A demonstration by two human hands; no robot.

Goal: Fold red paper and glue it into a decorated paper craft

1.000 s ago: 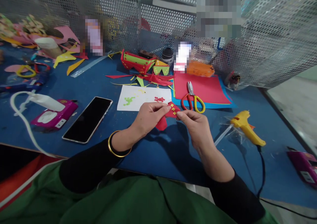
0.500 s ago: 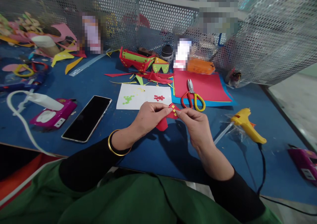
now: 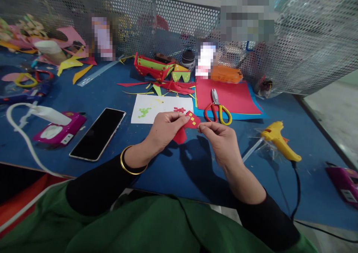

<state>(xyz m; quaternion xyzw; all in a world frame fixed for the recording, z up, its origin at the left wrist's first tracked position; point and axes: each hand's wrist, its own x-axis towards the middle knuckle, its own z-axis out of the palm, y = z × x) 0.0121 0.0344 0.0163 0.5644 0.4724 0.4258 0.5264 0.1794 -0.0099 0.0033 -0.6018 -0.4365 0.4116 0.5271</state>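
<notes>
My left hand (image 3: 167, 130) pinches a red paper cutout (image 3: 192, 124) that has small yellow squares on its face. The cutout hangs above the blue table, its lower lobe showing beneath my fingers. My right hand (image 3: 220, 139) is beside the cutout's right edge, thumb and forefinger pressed together; whether they touch the edge or hold a tiny bit is too small to tell. Just beyond my hands lies a white sheet (image 3: 165, 100) bearing small green, red and yellow paper pieces. Scissors (image 3: 216, 107) with one red and one yellow handle rest on red paper (image 3: 237, 96).
A phone (image 3: 97, 133) lies at left, near a purple power socket (image 3: 60, 130) with a white plug. To the right is a yellow glue gun (image 3: 279, 141) with its cord. Red-green paper masks (image 3: 153, 68) and paper scraps (image 3: 176, 87) lie farther back, before the mesh panel (image 3: 181, 18).
My left hand has moved slightly left with the red cutout, showing more yellow squares. My right fingers have come off the cutout's face to its right edge.
</notes>
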